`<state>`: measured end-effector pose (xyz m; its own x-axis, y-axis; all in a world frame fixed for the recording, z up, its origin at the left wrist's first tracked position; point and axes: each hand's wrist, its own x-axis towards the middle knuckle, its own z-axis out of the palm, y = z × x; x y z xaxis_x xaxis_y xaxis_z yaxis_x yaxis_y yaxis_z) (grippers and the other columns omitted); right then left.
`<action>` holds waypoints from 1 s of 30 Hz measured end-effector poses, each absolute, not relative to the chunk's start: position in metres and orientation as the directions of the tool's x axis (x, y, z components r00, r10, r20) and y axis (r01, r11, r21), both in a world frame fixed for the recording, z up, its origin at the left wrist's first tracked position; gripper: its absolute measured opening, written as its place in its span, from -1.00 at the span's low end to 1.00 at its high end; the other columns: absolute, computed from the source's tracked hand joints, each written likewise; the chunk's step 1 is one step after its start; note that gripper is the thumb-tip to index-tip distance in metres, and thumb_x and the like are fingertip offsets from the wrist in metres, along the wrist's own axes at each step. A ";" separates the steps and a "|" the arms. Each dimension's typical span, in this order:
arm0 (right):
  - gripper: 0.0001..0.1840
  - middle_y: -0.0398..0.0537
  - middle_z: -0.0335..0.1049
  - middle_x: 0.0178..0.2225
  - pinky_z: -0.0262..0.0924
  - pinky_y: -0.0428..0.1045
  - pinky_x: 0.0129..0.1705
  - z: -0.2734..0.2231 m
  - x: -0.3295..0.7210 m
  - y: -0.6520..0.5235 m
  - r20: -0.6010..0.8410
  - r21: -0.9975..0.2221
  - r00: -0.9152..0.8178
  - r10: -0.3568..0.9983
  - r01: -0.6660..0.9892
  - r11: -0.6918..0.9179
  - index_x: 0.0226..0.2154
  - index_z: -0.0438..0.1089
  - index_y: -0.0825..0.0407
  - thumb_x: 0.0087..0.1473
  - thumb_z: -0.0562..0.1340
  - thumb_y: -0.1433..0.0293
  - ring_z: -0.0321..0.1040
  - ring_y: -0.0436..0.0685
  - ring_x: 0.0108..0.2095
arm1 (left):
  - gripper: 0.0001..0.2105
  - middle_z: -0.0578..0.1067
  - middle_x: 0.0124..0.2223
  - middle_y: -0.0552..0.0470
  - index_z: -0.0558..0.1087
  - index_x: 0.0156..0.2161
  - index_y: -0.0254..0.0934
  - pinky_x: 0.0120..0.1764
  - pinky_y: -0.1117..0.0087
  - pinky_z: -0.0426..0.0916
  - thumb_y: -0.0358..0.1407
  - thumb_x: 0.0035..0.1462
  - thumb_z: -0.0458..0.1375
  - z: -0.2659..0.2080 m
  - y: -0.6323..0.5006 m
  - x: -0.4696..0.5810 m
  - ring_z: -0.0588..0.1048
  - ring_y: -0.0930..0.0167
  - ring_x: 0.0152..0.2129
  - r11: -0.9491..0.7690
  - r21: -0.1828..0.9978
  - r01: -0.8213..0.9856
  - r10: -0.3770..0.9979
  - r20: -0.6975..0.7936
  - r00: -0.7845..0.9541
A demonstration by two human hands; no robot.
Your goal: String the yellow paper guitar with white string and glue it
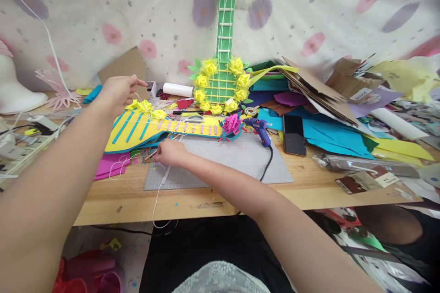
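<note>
A yellow paper guitar (165, 127) with a blue edge lies across the table, its body to the left. Blue strips, yellow paper flowers and short pink bars decorate its face, and a pink paper rose (231, 123) sits at the end of its neck. Over the guitar's flowered body, my left hand (120, 94) is closed in a pinch, with thin white string running from its fingertips. At the guitar's lower edge my right hand (171, 152) pinches white string (153, 210), which loops down past the table edge. My fingers partly hide where the string is gripped.
A green paper guitar (225, 73) stands against the patterned curtain. Right of the yellow guitar are a blue glue gun (260, 130), its cord on the grey cutting mat (220, 165), and a phone (294, 135). Coloured sheets and cardboard (319, 91) pile up at the right.
</note>
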<state>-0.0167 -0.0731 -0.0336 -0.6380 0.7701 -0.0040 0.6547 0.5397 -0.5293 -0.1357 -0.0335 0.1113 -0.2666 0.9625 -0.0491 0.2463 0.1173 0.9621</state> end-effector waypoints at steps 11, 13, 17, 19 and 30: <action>-0.89 -0.24 0.29 -0.57 0.09 -0.16 -0.46 -0.010 -0.007 -0.040 -0.003 -0.976 -0.645 0.764 0.167 0.137 -0.57 0.36 0.04 -0.12 0.29 0.38 0.21 -0.09 -0.49 | -0.77 -0.06 -0.69 0.26 0.32 -0.38 -0.38 -0.79 0.63 -0.20 -0.38 0.23 -0.12 0.087 -0.035 -0.155 -0.12 0.66 -0.83 0.222 0.974 0.047 0.960 -0.210 -0.184; -0.88 -0.22 0.28 -0.55 0.02 -0.18 -0.54 0.014 0.012 -0.030 -0.002 -1.000 -0.611 0.792 0.015 0.009 -0.54 0.36 0.08 -0.16 0.31 0.39 0.15 -0.12 -0.52 | -0.78 -0.05 -0.68 0.25 0.33 -0.36 -0.37 -0.79 0.63 -0.20 -0.32 0.23 -0.08 0.075 -0.036 -0.151 -0.10 0.65 -0.83 0.287 0.958 -0.007 0.955 -0.287 -0.076; -0.88 -0.20 0.30 -0.51 0.05 -0.21 -0.58 0.054 0.043 -0.007 0.013 -0.973 -0.508 0.861 -0.205 -0.107 -0.51 0.26 0.07 -0.07 0.25 0.44 0.12 -0.15 -0.57 | -0.63 -0.07 -0.67 0.24 0.35 -0.38 -0.35 -0.81 0.62 -0.18 -0.04 0.17 -0.06 0.051 -0.038 -0.128 -0.10 0.64 -0.83 0.492 0.867 -0.076 0.833 -0.444 0.331; -0.88 -0.14 0.37 -0.43 0.10 -0.21 -0.57 0.067 0.057 0.007 -0.009 -0.963 -0.458 0.889 -0.234 -0.130 -0.49 0.21 0.07 -0.01 0.20 0.48 0.16 -0.14 -0.57 | -0.60 -0.10 -0.66 0.25 0.34 -0.42 -0.34 -0.81 0.64 -0.17 -0.02 0.15 -0.05 0.044 -0.040 -0.116 -0.11 0.65 -0.82 0.532 0.845 -0.047 0.762 -0.454 0.461; -0.66 -0.27 0.08 -0.65 0.11 -0.25 -0.59 0.090 0.172 0.087 0.047 -0.914 0.277 0.960 -0.377 0.153 -0.63 0.03 0.03 0.15 -0.11 0.53 0.15 -0.19 -0.66 | -0.72 -0.14 -0.64 0.24 0.25 -0.55 -0.32 -0.77 0.71 -0.14 -0.23 0.10 0.12 0.050 -0.028 -0.144 -0.10 0.68 -0.80 0.456 0.877 0.152 0.800 -0.479 0.362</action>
